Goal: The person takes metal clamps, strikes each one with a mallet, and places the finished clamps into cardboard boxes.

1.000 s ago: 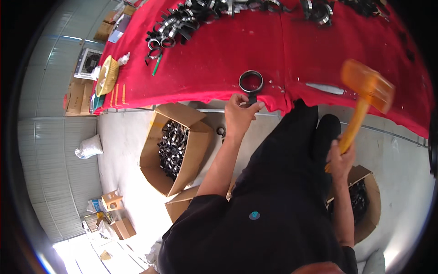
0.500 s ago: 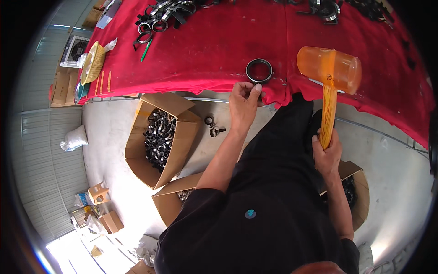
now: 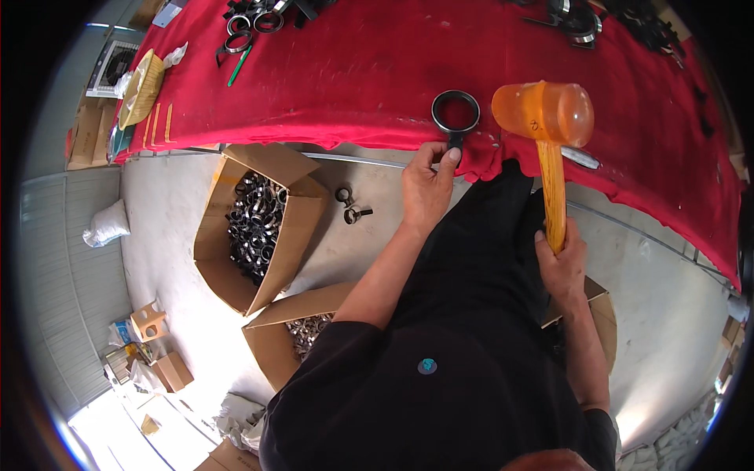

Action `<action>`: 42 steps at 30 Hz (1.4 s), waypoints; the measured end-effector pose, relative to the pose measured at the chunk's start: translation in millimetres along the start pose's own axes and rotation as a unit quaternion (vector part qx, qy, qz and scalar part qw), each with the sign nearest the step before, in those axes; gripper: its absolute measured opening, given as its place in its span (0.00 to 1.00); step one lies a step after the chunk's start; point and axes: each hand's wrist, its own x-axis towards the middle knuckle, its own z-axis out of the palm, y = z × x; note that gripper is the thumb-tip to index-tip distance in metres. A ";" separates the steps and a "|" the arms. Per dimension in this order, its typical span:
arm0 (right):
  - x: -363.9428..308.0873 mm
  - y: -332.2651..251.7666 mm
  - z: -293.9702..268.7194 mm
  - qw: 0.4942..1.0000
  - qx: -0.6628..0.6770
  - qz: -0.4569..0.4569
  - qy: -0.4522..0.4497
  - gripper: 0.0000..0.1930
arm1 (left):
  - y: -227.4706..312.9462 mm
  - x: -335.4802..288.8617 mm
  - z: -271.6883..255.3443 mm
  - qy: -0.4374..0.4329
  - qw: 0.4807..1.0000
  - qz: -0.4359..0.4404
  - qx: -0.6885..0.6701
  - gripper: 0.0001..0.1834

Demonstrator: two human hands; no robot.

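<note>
My left hand (image 3: 428, 182) pinches the short black stem of a ring-shaped part (image 3: 455, 93), thumb on top. The ring is black with a bright metal inner edge and sits over the front edge of the red cloth (image 3: 353, 86). A mallet (image 3: 542, 112) with a translucent orange head and a yellow wooden handle is upright in my right hand (image 3: 561, 263), which is closed round the lower handle. Its head hovers to the right of the ring, apart from it. A silvery object (image 3: 581, 158) lies near the cloth edge, partly behind the mallet.
More ring parts (image 3: 250, 25) and a green stick (image 3: 239, 66) lie at the far left of the cloth, with others (image 3: 577, 22) at the far right. A yellow basket (image 3: 141, 90) stands at the left edge. Below, a cardboard box (image 3: 292, 228) holds many rings; two rings (image 3: 352, 206) lie on the floor.
The ring's stem now shows between my left fingers, and the ring sits slightly higher relative to my hand. The mallet head has shifted left, closer to the ring. The whole view has shifted a little.
</note>
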 end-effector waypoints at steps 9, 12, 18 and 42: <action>11.3 -30.4 -34.6 0.988 0.098 -0.056 0.107 0.11 | 6.5 0.1 -1.6 0.017 0.999 0.000 0.031 0.18; 18.0 -14.5 -7.7 0.980 -0.183 -0.081 -0.003 0.13 | 7.7 1.8 0.3 0.006 0.999 0.008 0.046 0.18; 41.7 -49.8 -37.0 0.996 -0.017 -0.058 0.066 0.11 | 7.8 5.5 -4.5 -0.001 0.999 -0.003 0.036 0.17; 66.6 -43.5 -22.5 0.977 -0.188 -0.008 -0.104 0.20 | 9.6 6.5 -19.0 -0.015 0.999 -0.033 0.024 0.15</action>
